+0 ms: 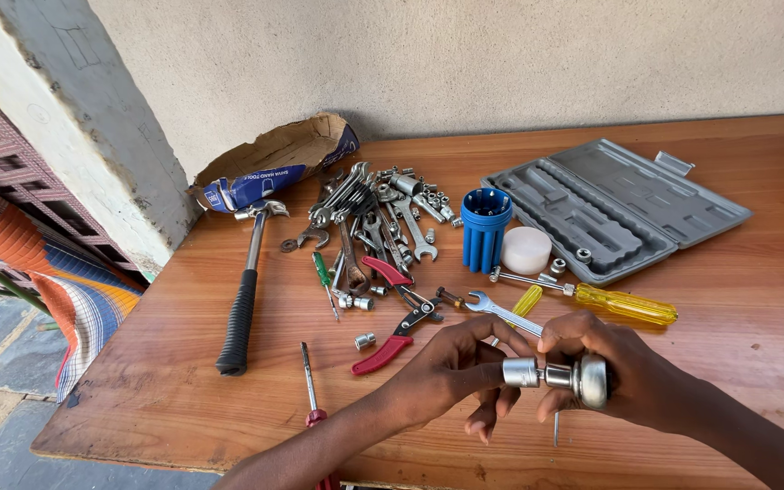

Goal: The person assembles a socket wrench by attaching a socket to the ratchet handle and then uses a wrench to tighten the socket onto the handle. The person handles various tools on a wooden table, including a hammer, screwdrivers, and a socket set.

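Observation:
My right hand (632,372) grips a chrome ratchet wrench by its round head (590,380), above the front of the wooden table (165,381). A silver socket (521,372) sits on the ratchet's drive, and the fingers of my left hand (451,367) pinch that socket. Both hands meet over the table's front edge. The ratchet's handle is hidden inside my right hand.
A black-handled hammer (240,313), red-handled pliers (390,349), a pile of wrenches and sockets (369,222), a blue bit holder (485,229), a white round lid (526,249), a yellow-handled screwdriver (623,304) and an open grey tool case (614,209) lie on the table. A torn cardboard box (274,163) rests against the wall.

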